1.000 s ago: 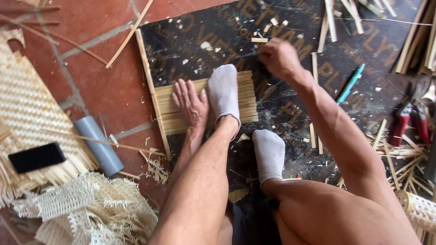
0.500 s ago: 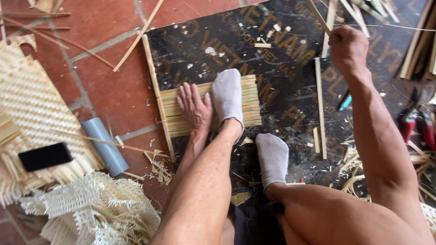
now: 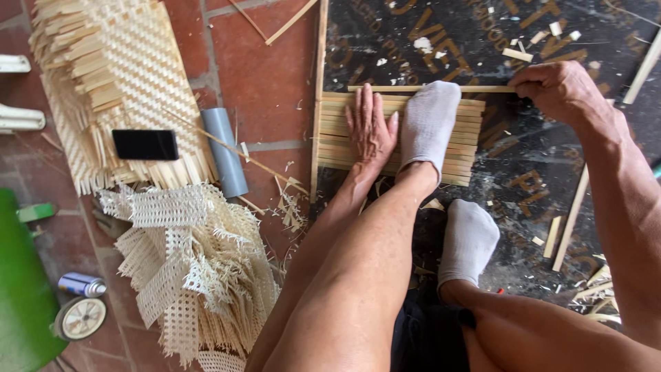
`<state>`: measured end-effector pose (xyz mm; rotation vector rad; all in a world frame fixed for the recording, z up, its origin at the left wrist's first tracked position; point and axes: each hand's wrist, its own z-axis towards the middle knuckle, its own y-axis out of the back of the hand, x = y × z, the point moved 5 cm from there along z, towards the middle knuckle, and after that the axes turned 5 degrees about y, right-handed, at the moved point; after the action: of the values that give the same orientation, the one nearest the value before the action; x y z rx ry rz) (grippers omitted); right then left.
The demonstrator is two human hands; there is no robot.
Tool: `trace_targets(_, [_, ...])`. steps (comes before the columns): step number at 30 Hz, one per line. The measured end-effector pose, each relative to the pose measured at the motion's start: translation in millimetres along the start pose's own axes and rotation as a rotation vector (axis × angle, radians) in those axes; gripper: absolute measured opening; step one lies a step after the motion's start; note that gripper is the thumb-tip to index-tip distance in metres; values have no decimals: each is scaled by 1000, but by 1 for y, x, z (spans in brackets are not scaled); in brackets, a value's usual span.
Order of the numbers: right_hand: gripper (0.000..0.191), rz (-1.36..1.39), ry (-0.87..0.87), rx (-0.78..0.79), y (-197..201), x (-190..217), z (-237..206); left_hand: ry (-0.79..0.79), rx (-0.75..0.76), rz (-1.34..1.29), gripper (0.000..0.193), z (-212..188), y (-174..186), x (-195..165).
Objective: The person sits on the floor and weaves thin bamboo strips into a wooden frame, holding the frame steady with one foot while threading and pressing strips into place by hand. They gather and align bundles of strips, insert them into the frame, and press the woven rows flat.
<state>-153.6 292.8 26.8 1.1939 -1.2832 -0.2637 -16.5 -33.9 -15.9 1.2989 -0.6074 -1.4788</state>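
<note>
My left hand lies flat, fingers spread, on a row of bamboo strips laid side by side on a dark board. A foot in a grey sock presses on the same strips right beside that hand. My right hand grips the right end of one long bamboo strip, held across the far edge of the row. A second socked foot rests on the board nearer to me.
A long upright slat borders the board's left edge. On the red tile floor to the left lie a woven bamboo mat with a black phone, a grey tube, open-weave cane scraps, a small spray can. Loose slats lie at right.
My right hand came down from the far right with a long strip and now holds it across the top of the row. The view moved closer; left hand and foot stayed.
</note>
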Motion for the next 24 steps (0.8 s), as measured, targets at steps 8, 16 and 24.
trace_targets(8, [17,-74,126,74,-36,46,25,-20,27,6,67,-5,-3,4])
trace_targets(16, [11,-260,272,-247,-18,71,-5,-49,1,-32,66,-15,0,-2])
trace_targets(24, [3,-117,251,-287,-6,70,-17,-27,33,33,68,-19,-1,1])
